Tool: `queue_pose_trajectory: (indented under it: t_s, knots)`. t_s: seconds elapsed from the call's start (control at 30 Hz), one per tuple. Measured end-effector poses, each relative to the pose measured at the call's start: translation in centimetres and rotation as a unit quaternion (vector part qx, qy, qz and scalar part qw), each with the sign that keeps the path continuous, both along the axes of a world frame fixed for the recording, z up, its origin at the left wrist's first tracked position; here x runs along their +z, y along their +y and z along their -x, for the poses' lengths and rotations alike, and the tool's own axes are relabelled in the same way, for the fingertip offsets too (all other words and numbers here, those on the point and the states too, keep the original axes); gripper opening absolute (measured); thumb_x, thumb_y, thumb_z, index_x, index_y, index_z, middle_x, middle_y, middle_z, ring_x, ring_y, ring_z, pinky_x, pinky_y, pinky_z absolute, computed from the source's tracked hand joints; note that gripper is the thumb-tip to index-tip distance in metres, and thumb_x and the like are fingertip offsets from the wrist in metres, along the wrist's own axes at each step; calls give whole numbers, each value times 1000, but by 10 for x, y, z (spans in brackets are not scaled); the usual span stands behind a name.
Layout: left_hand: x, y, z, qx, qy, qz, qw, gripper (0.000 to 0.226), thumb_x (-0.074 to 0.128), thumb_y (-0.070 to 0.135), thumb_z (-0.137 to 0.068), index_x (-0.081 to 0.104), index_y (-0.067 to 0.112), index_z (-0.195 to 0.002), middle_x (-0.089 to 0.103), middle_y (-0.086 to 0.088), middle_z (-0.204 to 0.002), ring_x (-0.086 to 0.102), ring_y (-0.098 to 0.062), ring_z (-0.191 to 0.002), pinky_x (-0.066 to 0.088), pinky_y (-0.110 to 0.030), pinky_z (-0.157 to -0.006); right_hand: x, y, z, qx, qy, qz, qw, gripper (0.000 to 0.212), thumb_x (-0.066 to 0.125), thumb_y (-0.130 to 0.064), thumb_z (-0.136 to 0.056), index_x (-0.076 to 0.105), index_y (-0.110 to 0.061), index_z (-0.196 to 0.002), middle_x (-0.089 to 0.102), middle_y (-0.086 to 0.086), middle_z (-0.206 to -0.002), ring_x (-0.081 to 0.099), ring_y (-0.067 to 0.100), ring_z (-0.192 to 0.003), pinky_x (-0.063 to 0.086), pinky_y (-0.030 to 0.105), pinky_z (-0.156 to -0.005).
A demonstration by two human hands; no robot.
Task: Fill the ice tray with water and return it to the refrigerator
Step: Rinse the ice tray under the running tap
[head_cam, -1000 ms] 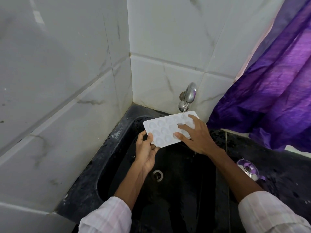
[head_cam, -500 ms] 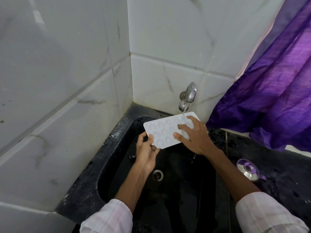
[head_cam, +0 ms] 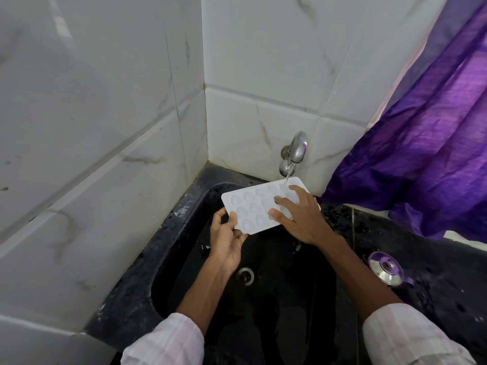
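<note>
I observe both forearms bare, each long sleeve (head_cam: 168,343) pale pink-white with a faint check, pushed up

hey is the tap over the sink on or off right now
On. A thin stream of water runs from the tap onto the far corner of the ice tray, held over the black sink by both hands.
</note>
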State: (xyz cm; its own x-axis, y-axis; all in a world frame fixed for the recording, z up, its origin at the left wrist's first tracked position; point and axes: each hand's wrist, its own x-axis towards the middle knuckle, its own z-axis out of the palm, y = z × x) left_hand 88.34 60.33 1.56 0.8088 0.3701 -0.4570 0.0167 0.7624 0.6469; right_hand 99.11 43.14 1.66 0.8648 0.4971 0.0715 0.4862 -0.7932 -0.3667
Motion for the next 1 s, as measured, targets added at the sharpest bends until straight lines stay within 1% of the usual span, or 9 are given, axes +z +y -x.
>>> queue_pose_trajectory:
  t_s: [0.07,0.2,0.37,0.5,0.63,0.7,0.77,0.9,1.0]
  knots:
    - [0,0,1,1,1,3,1000,20,47,9,-104,54,13,-123,71,-10,-106,70,-22,-87,60,-39,-79,1,-2,0,11,-11,2,1000,62,34,-78,-84,53,-40,-129,21,2,-155,17,25,-143,13,47,-116]
    - [1,-2,3,-2,-3,7,1000,20,46,9,-105,54,13,-123,71,-9,-104,70,-25,-93,60,-40,-81,1,0,-2,-4,-18,-11,1000,62,34,-76,-81,56,-34,-121,25,4,-155,19,26,-142,15,52,-115]
    - [-1,0,3,-4,-9,3,1000,19,47,10,-104,55,13,-121,71,-10,-105,71,-21,-86,60,-41,-83,-2,3,3,-1,-35,10,999,72,20,-76,-82,54,-35,-130,23,3,-156,20,27,-142,14,52,-116]
    - [-3,1,4,-1,-7,2,1000,18,47,9,-104,55,13,-120,70,-10,-106,70,-21,-85,58,-43,-86,-2,-2,3,9,-3,-3,1000,63,32,-75,-84,53,-37,-129,22,3,-156,17,26,-142,14,49,-116]
    - [-3,0,6,1,-4,3,1000,19,46,9,-105,54,13,-121,70,-10,-106,70,-22,-88,59,-42,-83,-2,-4,9,18,-8,-24,1000,52,46,-62,-91,51,-31,-132,22,4,-156,17,25,-143,13,45,-117]
    - [-4,1,6,3,-3,0,1000,19,46,9,-105,54,13,-121,70,-10,-105,70,-22,-89,59,-42,-84,-3,-3,13,19,-10,-48,999,54,48,-61,-90,48,-29,-134,24,3,-154,19,23,-142,16,42,-116]
    - [-4,2,5,5,-3,-1,1000,19,46,10,-105,54,13,-122,70,-9,-105,70,-22,-88,59,-42,-83,-4,-5,17,22,-2,-78,997,51,53,-60,-89,48,-26,-127,28,3,-151,23,21,-140,24,43,-114]
    - [-3,3,6,12,-7,10,1000,21,47,10,-105,53,13,-124,71,-8,-104,70,-23,-92,59,-41,-82,-8,-12,20,29,-39,-85,995,48,50,-64,-86,56,-23,-109,33,5,-146,24,21,-138,31,44,-111]
    - [-2,2,6,15,-7,17,1000,20,47,11,-105,54,14,-123,71,-9,-106,70,-24,-95,58,-42,-83,-9,-11,21,33,-58,-56,996,61,42,-68,-86,60,-20,-119,31,7,-150,24,24,-139,28,42,-111]
